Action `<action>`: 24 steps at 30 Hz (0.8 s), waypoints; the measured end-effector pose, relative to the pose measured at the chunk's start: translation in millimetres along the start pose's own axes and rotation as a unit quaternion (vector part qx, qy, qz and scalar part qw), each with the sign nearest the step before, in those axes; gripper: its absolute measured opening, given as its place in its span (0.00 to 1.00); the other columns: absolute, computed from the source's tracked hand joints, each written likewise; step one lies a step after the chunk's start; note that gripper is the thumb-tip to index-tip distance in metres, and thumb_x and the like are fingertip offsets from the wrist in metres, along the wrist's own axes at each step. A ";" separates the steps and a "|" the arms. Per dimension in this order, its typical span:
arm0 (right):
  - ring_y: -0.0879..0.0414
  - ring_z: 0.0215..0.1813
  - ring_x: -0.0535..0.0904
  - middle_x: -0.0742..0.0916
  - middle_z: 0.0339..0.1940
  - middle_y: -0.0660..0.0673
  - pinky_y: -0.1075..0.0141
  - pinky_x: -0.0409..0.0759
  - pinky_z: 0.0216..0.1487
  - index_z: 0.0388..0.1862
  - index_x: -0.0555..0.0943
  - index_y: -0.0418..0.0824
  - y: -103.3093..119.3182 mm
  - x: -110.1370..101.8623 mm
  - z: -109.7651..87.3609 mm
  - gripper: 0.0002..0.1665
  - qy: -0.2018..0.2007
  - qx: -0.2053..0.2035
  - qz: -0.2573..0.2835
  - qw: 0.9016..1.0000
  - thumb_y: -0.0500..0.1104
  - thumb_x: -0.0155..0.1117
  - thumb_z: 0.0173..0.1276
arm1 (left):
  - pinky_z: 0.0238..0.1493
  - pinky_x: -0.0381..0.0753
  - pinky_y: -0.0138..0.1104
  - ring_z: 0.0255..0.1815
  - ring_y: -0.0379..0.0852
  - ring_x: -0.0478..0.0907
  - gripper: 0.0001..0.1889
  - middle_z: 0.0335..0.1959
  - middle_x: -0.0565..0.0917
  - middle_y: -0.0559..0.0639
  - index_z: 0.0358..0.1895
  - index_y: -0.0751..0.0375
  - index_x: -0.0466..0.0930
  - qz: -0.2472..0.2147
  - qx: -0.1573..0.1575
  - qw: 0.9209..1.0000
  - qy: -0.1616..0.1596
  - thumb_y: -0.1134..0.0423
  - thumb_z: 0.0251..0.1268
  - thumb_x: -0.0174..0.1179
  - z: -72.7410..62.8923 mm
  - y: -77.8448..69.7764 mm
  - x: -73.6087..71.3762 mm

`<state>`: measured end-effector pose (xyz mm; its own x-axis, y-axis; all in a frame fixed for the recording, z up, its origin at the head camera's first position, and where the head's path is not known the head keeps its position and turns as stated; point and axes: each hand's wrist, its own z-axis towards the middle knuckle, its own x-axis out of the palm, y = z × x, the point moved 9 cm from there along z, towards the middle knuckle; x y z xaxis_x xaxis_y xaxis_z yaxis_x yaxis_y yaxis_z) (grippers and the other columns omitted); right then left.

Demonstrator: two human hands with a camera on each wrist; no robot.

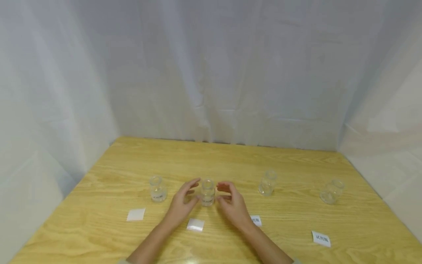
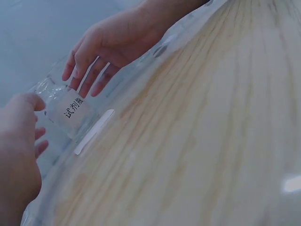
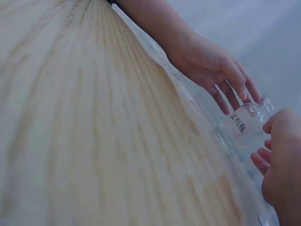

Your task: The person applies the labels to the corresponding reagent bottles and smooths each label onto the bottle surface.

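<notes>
A small clear glass bottle stands upright on the table between my two hands, with a white label bearing dark characters on its lower front. My left hand is at the bottle's left side, fingers loosely bent and the thumb near the glass. On the other side, my right hand curves toward the bottle in the same way. In both wrist views the fingers of the two hands stand spread around the bottle, and neither hand is wrapped round it.
To the left stands another labelled bottle. Two bottles without visible labels, one nearer and one farther right, stand on the wooden table. Blank slips and printed labels lie in front. White curtains surround the table.
</notes>
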<state>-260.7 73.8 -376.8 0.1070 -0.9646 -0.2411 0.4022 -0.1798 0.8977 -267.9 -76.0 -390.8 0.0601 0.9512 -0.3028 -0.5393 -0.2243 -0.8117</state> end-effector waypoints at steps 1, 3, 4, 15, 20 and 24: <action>0.38 0.54 0.71 0.75 0.51 0.30 0.51 0.73 0.51 0.54 0.67 0.25 -1.8 -3.0 -0.5 0.21 -0.005 -0.002 -0.001 1.000 0.23 0.54 0.60 | 0.53 0.70 0.49 0.55 0.58 0.68 0.25 0.56 0.72 0.64 0.59 0.69 0.67 0.008 0.023 1.000 -0.018 0.79 0.57 0.58 0.6 -9.7 -3.0; 0.41 0.54 0.71 0.76 0.52 0.32 0.54 0.74 0.51 0.53 0.68 0.27 -4.3 -12.2 -1.3 0.20 -0.021 -0.012 -0.001 1.000 0.24 0.55 0.61 | 0.51 0.70 0.49 0.53 0.59 0.69 0.24 0.53 0.73 0.66 0.56 0.74 0.68 0.015 0.073 0.996 -0.056 0.83 0.53 0.58 1.9 -33.7 -7.6; 0.42 0.54 0.71 0.76 0.52 0.32 0.55 0.74 0.51 0.53 0.68 0.29 -5.7 -18.1 -2.0 0.19 -0.030 -0.016 -0.002 0.999 0.25 0.55 0.62 | 0.51 0.70 0.48 0.51 0.60 0.70 0.23 0.51 0.73 0.68 0.53 0.76 0.69 0.017 0.097 0.993 -0.071 0.84 0.51 0.58 2.5 -47.8 -8.7; 0.46 0.49 0.72 0.77 0.48 0.34 0.69 0.73 0.49 0.47 0.72 0.26 25.0 -121.7 -16.7 0.14 -0.184 -0.146 -0.065 0.970 0.22 0.53 0.61 | 0.49 0.73 0.44 0.48 0.55 0.72 0.16 0.46 0.76 0.60 0.49 0.73 0.72 -0.049 0.137 0.989 -0.037 0.79 0.56 0.58 31.6 -104.4 58.2; 0.50 0.52 0.70 0.77 0.50 0.38 0.73 0.70 0.47 0.50 0.71 0.29 0.9 -163.0 -15.5 0.14 -0.228 -0.034 -0.118 0.966 0.29 0.54 0.66 | 0.53 0.72 0.40 0.53 0.50 0.70 0.19 0.54 0.73 0.53 0.56 0.64 0.70 -0.081 -0.019 0.996 0.010 0.66 0.62 0.58 51.5 -60.9 107.0; 0.47 0.56 0.69 0.75 0.54 0.36 0.75 0.69 0.47 0.55 0.68 0.29 -27.9 -169.2 -11.9 0.18 -0.182 0.059 -0.121 0.974 0.35 0.54 0.69 | 0.51 0.73 0.38 0.53 0.56 0.71 0.20 0.56 0.73 0.57 0.57 0.64 0.71 -0.095 -0.100 0.990 0.000 0.66 0.62 0.59 60.5 -34.7 127.0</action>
<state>-279.2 244.3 -365.4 -0.3151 -0.8923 -0.3232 0.2657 -0.4099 0.8726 -292.4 65.4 -370.9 0.1446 0.9804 -0.1341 -0.3402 -0.0780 -0.9371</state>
